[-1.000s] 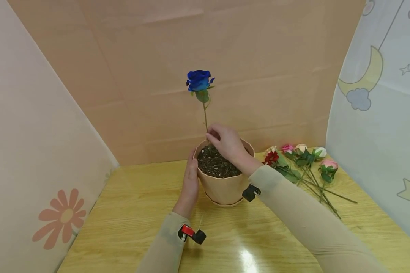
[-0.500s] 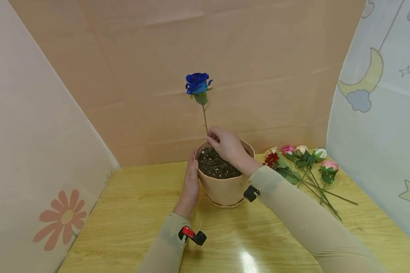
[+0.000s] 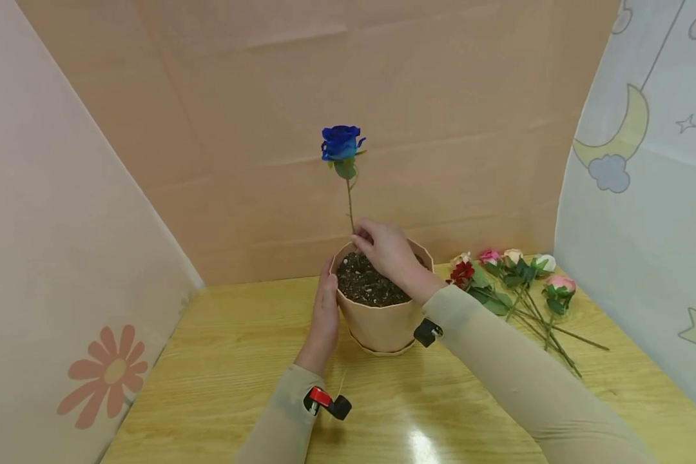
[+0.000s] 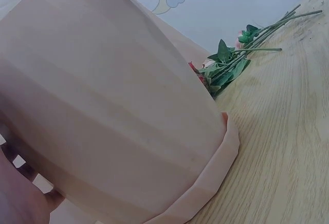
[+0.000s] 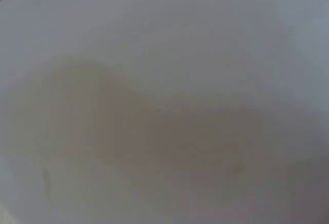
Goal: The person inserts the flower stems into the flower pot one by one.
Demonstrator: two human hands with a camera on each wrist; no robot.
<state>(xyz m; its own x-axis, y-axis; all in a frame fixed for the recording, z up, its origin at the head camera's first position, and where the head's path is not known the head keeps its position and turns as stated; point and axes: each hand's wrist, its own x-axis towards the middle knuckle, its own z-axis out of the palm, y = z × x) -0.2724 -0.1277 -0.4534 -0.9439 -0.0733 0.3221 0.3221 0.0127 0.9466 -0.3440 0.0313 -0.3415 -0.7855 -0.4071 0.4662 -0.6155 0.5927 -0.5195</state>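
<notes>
A blue rose [image 3: 341, 143] stands nearly upright over the far left part of a peach flowerpot [image 3: 377, 325] filled with dark soil [image 3: 371, 283]. Low on its stem, my right hand [image 3: 383, 248] pinches it between thumb and fingers just above the soil. The stem's lower end is hidden by the hand. My left hand [image 3: 325, 306] rests against the pot's left wall with fingers extended. In the left wrist view the pot wall [image 4: 113, 95] fills much of the frame, with part of the left hand [image 4: 20, 198] at its lower left. Only a blurred pale surface shows in the right wrist view.
Several loose flowers lie right of the pot, among them a dark red one [image 3: 461, 274], a pink rose [image 3: 559, 283] and a white one [image 3: 545, 262]. Their stems [image 3: 557, 341] cross on the wooden table [image 3: 255, 348]. A tan backdrop [image 3: 255, 161] stands close behind the pot.
The blue rose has come slightly lower, with my right hand dropping a little alongside it. Its bloom leaned left, then shifted back right. My left hand has stayed against the pot.
</notes>
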